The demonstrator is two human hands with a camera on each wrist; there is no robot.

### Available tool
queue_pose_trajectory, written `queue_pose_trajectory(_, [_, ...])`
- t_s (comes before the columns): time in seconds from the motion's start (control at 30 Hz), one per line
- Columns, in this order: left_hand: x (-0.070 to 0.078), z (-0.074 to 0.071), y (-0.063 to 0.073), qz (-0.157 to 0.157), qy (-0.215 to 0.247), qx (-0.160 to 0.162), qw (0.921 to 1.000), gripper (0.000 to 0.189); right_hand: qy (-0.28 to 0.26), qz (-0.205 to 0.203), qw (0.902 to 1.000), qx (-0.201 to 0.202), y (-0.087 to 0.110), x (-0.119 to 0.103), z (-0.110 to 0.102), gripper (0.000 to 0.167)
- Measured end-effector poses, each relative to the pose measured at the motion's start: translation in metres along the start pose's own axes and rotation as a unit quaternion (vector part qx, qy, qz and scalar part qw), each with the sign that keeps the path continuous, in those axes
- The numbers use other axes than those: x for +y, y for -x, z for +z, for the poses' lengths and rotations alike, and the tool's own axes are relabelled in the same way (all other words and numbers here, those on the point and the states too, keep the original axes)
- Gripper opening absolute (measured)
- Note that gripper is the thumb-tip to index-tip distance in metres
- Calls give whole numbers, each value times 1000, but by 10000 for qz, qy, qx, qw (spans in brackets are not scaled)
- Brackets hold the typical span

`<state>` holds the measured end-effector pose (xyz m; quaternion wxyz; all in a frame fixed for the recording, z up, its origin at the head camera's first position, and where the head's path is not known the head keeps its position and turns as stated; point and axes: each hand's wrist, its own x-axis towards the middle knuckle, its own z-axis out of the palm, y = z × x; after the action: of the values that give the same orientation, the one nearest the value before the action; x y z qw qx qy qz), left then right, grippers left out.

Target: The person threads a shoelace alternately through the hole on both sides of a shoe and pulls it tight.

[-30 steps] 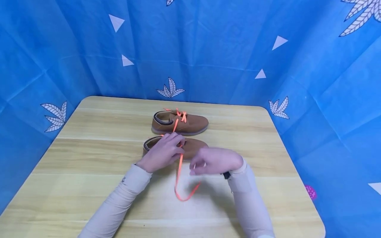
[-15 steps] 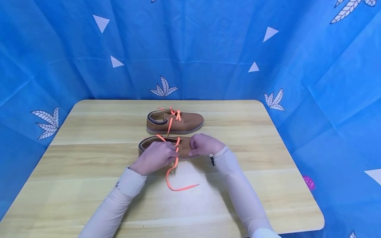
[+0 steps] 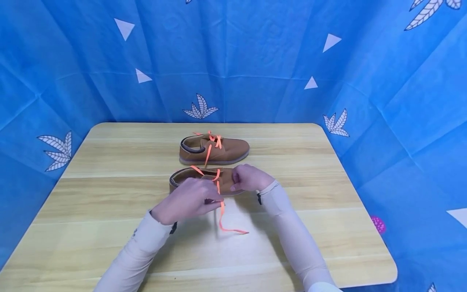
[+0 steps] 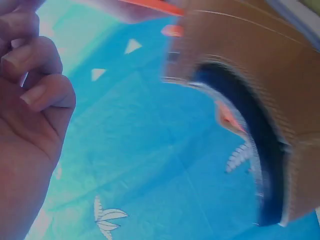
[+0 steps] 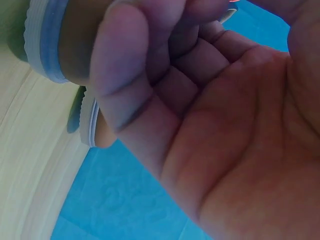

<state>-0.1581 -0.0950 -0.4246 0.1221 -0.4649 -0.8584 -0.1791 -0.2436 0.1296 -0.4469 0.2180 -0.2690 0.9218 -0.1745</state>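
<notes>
In the head view, a brown low lace-up shoe (image 3: 226, 178) with orange laces lies on its sole, toe to the right. My left hand (image 3: 187, 200), just in front of its heel half, pinches an orange shoelace (image 3: 221, 219). The lace runs taut from the eyelets to the fingertips, and its loose end trails onto the tabletop. My right hand (image 3: 251, 177) grips the shoe's toe end with curled fingers. The right wrist view shows those fingers (image 5: 122, 60) bent in front of the shoe; their contact is partly hidden. The shoe's collar fills the right of the left wrist view.
Just behind lies a second brown shoe (image 3: 233, 150), also toe right, its orange laces loosely crossed. Both shoes are on a light wooden table (image 3: 109, 154). A blue patterned curtain (image 3: 255, 61) hangs behind the table and along its sides.
My right hand has moved from in front of the shoe onto its toe. The left hand has drawn the shoelace toward me, lifting part of it. The head view shifted slightly early on.
</notes>
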Motion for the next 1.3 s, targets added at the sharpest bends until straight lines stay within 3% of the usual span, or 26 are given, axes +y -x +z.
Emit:
queue_pose_trajectory(0.1, [5, -8, 1, 66, 286, 552, 9980, 11, -246, -534, 9981, 177, 5, -6, -4, 18])
queue_pose_trajectory(0.17, [7, -12, 1, 38, 555, 1044, 9930, 8, -546, -1179, 9909, 360, 11, -13, -8, 15])
queue_pose_trajectory(0.27, [8, -18, 1, -112, 1027, 1772, 9787, 13, -1212, -2313, 9641, 492, 22, -27, -14, 29])
queue_pose_trajectory(0.37, [10, -24, 1, -274, 1394, 2282, 9632, 17, -1678, -3156, 9325, 518, 29, -41, -16, 21])
queue_pose_trajectory(0.43, [12, -29, 1, -355, 1576, 2546, 9535, 19, -1841, -3418, 9194, 634, 30, -48, -14, 19])
queue_pose_trajectory(0.6, [19, -41, 5, -529, 1881, 3154, 9286, 20, -2086, -3625, 9012, 1132, 33, -54, -11, 23])
queue_pose_trajectory(0.7, [17, -45, 5, -667, 1885, 3340, 9211, 14, -2560, -3586, 8845, 1532, 35, -57, -10, 22])
queue_pose_trajectory(0.8, [9, -46, 6, -892, 1780, 3190, 9266, 19, -3178, -3514, 8567, 2041, 33, -62, -11, 26])
queue_pose_trajectory(0.87, [0, -45, 6, -1055, 1564, 2942, 9369, 22, -3485, -3478, 8366, 2402, 33, -66, -14, 34])
queue_pose_trajectory(0.97, [-17, -38, 8, -1370, 1242, 2324, 9549, 15, -3876, -3372, 8093, 2847, 33, -71, -23, 40])
queue_pose_trajectory(1.1, [-39, -19, 9, -1635, 853, 1106, 9766, 13, -4221, -3074, 7871, 3283, 33, -81, -43, 35])
queue_pose_trajectory(1.2, [-52, -5, 10, -1686, 752, 357, 9822, 16, -4493, -2922, 7655, 3560, 28, -88, -57, 28])
queue_pose_trajectory(1.3, [-59, 5, 12, -1768, 771, 58, 9812, 18, -4804, -2687, 7452, 3764, 20, -93, -67, 23])
